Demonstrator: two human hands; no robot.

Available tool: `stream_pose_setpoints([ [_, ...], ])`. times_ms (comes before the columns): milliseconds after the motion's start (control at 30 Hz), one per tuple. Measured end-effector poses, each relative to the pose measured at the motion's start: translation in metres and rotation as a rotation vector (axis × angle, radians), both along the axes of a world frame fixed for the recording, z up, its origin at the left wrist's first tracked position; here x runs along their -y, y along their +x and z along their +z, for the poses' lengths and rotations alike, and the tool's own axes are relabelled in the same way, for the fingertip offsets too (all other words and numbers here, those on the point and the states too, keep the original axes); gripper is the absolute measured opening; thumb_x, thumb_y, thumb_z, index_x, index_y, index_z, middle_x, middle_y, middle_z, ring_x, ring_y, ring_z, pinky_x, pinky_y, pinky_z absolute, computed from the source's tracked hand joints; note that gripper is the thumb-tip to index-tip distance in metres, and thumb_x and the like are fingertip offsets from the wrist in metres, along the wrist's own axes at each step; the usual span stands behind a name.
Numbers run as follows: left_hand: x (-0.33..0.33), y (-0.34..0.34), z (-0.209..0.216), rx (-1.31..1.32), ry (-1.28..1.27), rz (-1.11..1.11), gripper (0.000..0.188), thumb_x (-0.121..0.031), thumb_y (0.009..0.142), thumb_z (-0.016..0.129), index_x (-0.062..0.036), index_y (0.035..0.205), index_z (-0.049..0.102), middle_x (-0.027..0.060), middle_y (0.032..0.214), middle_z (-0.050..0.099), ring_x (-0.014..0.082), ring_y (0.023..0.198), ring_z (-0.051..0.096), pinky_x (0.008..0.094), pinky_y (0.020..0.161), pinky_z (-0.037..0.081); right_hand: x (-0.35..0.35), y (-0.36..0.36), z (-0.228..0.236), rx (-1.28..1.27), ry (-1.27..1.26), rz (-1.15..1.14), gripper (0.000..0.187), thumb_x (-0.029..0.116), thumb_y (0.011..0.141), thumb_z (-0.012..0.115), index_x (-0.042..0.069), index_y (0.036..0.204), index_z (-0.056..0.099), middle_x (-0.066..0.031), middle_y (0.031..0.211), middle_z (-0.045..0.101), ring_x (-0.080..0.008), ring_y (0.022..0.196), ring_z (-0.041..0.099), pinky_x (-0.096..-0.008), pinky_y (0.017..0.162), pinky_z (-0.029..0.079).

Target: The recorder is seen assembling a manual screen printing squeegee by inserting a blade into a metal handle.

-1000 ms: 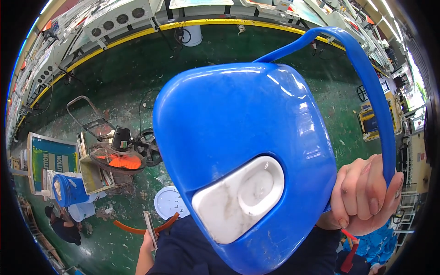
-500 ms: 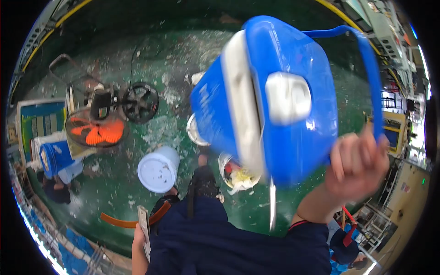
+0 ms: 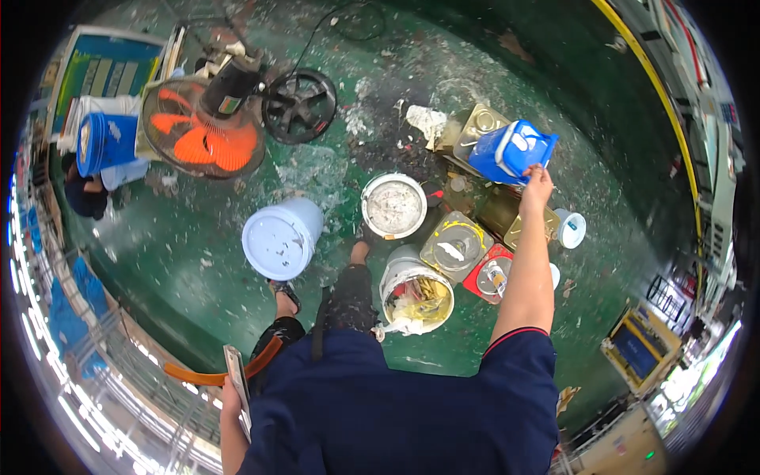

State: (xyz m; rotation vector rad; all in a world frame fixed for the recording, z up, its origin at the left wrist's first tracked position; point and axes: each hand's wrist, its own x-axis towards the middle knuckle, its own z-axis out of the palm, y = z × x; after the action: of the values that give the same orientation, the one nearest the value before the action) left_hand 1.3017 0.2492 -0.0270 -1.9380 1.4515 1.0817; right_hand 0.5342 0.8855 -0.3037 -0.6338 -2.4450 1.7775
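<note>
My right arm reaches out to the right, and my right hand (image 3: 537, 188) is closed at the near edge of a blue container (image 3: 492, 155) with a white top patch. Its handle is mostly hidden by my fingers. The container is at or above several square metal tins (image 3: 483, 125); whether it rests on them I cannot tell. Low at the left, my left hand (image 3: 230, 398) is closed around a flat pale bar (image 3: 237, 378). A curved orange strip (image 3: 194, 377) crosses the bar; how they join is hidden.
A pale-blue bucket (image 3: 273, 237) stands left of my feet. Ahead are a round white pail (image 3: 393, 207), a bucket of waste (image 3: 412, 305), a yellow-smeared tin (image 3: 455, 247) and a red-rimmed tin (image 3: 489, 277). An orange-bladed fan (image 3: 218, 146) stands left, a person (image 3: 83, 190) beyond.
The blue container, raised close in front of me before, is now lower and farther off by the square tins. My right arm has stretched out with it. My left hand keeps its bar.
</note>
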Motion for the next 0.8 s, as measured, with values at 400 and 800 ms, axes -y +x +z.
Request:
stream_pose_setpoints([
  [400, -0.007, 0.007, 0.007, 0.204, -0.053, 0.028, 0.068, -0.052, 0.108, 0.032, 0.0033, 0.131, 0.063, 0.0170, 0.117, 0.069, 0.0278, 0.111, 0.064, 0.0399, 0.101, 0.048, 0.045, 0.037, -0.022, 0.114, 0.687, 0.286, 0.052, 0.033, 0.107, 0.060, 0.001, 0.147, 0.054, -0.0248, 0.143, 0.056, -0.0390, 0.129, 0.056, -0.0476, 0.112, 0.041],
  [800, 0.078, -0.154, -0.014, -0.429, -0.255, -0.337, 0.051, -0.040, 0.106, 0.038, 0.0011, 0.106, 0.067, 0.0202, 0.097, 0.070, 0.0330, 0.095, 0.065, 0.0439, 0.089, 0.049, 0.484, 0.380, 0.174, -0.165, -0.012, 1.343, 0.069, 0.025, 0.080, 0.084, -0.001, 0.138, 0.056, -0.0254, 0.138, 0.060, -0.0431, 0.130, 0.055, -0.0506, 0.110, 0.044],
])
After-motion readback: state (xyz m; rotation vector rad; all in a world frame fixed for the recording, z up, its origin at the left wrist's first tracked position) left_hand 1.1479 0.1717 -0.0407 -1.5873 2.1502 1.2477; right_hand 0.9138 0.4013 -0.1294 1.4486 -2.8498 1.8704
